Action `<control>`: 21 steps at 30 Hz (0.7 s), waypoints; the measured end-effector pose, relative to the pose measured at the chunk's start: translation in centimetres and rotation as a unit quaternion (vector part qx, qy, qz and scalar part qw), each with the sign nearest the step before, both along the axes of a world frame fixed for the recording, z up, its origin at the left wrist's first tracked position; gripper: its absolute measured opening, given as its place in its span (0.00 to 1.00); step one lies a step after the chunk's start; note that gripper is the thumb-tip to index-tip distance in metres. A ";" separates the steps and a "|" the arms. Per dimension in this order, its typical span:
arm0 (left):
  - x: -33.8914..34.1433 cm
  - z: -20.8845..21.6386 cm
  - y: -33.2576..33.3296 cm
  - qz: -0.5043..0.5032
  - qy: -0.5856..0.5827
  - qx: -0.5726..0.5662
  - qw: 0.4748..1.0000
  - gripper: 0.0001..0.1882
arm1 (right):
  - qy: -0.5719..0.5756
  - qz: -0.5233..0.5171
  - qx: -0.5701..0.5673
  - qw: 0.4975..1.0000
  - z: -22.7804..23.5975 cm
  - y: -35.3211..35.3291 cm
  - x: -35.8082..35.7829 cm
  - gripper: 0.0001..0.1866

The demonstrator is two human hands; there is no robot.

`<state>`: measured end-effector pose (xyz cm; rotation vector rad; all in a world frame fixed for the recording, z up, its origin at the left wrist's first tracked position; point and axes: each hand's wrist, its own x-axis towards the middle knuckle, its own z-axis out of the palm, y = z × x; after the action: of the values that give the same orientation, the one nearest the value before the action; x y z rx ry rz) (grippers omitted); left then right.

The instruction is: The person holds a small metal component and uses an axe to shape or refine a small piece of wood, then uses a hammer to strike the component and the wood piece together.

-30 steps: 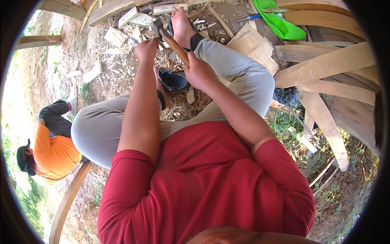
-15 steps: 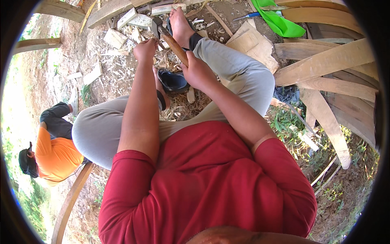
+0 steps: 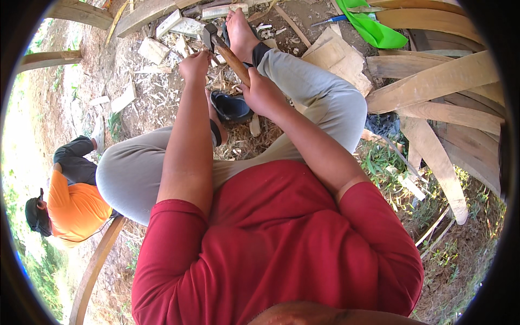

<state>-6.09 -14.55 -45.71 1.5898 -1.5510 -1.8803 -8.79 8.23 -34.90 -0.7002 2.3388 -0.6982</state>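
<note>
My right hand (image 3: 262,95) is wrapped round the wooden handle of a hammer (image 3: 233,60). Its dark metal head points away from me, just beyond my left hand (image 3: 195,66). The left fingers are pinched together beside the hammer head, and whatever they hold is too small and covered to name. Both hands are above ground strewn with wood chips (image 3: 216,81), between my bent legs. A dark clog-like shoe (image 3: 232,106) lies below the hammer handle, close to my right hand.
Cut wood blocks (image 3: 154,50) lie at the far left, flat boards (image 3: 338,62) right of my foot. Long curved planks (image 3: 433,81) are stacked at right, near a green bag (image 3: 374,27) and a blue-handled tool (image 3: 330,21). A person in orange (image 3: 81,211) sits at left.
</note>
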 end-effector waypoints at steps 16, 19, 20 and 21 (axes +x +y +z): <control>0.0 0.8 0.0 -0.018 -0.031 -0.021 0.999 0.14 | 0.006 -0.009 0.027 1.000 -1.2 1.2 0.1 0.24; 0.0 -0.2 -0.8 -0.017 -0.015 -0.013 1.000 0.14 | -0.011 -0.043 -0.024 0.999 -0.4 1.5 0.5 0.25; 0.6 -1.5 -1.1 -0.017 -0.007 -0.010 1.000 0.14 | -0.011 -0.031 -0.038 0.999 -0.5 1.3 0.4 0.26; 0.6 -1.9 -1.1 -0.013 -0.014 -0.013 1.000 0.14 | -0.014 -0.028 -0.028 0.999 0.0 0.9 0.1 0.26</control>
<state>-5.52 -15.68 -47.62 1.5990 -1.6086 -1.8504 -8.70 9.16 -34.92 -0.6477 2.3282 -0.7956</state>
